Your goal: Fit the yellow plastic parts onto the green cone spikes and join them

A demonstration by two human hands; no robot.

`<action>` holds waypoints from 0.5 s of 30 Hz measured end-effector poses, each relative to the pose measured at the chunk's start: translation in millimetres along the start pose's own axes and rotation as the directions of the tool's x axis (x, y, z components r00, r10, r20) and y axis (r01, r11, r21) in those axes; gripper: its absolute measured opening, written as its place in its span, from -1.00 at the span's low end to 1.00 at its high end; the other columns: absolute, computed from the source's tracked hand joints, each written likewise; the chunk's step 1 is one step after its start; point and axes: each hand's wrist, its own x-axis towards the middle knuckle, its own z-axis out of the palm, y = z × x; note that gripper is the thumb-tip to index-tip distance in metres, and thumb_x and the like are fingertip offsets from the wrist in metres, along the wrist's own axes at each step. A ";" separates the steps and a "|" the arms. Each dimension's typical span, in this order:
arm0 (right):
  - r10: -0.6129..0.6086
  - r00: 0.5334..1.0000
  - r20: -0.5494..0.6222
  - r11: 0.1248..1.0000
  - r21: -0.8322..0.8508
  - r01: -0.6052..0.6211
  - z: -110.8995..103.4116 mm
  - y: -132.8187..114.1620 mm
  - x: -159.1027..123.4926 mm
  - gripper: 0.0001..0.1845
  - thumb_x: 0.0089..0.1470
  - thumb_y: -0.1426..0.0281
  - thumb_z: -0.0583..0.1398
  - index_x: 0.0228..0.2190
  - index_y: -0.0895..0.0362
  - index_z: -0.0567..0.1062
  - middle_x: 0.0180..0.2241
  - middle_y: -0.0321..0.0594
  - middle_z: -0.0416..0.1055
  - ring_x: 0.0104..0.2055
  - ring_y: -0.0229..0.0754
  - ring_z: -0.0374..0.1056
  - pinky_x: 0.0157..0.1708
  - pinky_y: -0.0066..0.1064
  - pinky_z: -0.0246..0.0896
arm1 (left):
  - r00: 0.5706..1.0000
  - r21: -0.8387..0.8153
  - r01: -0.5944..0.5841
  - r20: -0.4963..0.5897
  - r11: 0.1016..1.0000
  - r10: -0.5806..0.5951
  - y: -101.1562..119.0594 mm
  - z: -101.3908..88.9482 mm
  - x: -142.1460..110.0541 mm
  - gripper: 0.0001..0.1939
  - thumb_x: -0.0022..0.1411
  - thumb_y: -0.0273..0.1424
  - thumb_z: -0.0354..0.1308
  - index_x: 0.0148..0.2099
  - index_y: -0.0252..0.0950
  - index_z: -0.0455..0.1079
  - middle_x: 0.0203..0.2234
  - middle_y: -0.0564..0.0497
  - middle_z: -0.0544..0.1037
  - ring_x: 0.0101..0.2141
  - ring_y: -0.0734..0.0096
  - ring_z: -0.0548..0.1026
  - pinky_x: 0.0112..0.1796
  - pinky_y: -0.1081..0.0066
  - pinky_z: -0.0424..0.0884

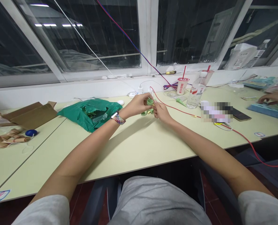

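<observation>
My left hand (137, 105) is closed around a small green ring-shaped part (150, 101), held just above the pale green table (139, 147). My right hand (161, 111) is pinched against the same cluster from the right. More small green pieces (144, 113) lie on the table under the hands. A red wire (176, 108) runs from the hands off to the right. On my left wrist sits a coloured band (118, 118).
A green plastic bag (92, 114) lies left of the hands, cardboard (30, 114) and a blue disc (31, 132) further left. Behind are a cup with a straw (182, 86), a water bottle (195, 92), a phone (239, 115). Another person's hand (271, 97) rests far right.
</observation>
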 end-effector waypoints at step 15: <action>0.133 0.987 -0.092 0.979 0.166 -0.116 -2.5 -6.0 3.0 -0.43 0.28 -0.03 0.23 -0.54 0.05 0.19 -0.72 -0.52 -0.02 -0.71 -0.40 -0.05 -0.70 -0.55 -0.02 | 0.998 0.060 -0.033 0.052 0.998 0.030 3.7 0.6 -2.3 -0.74 0.24 -0.48 0.24 -0.01 -0.26 0.45 -0.35 0.01 0.61 -0.34 0.34 0.58 -0.35 0.43 0.38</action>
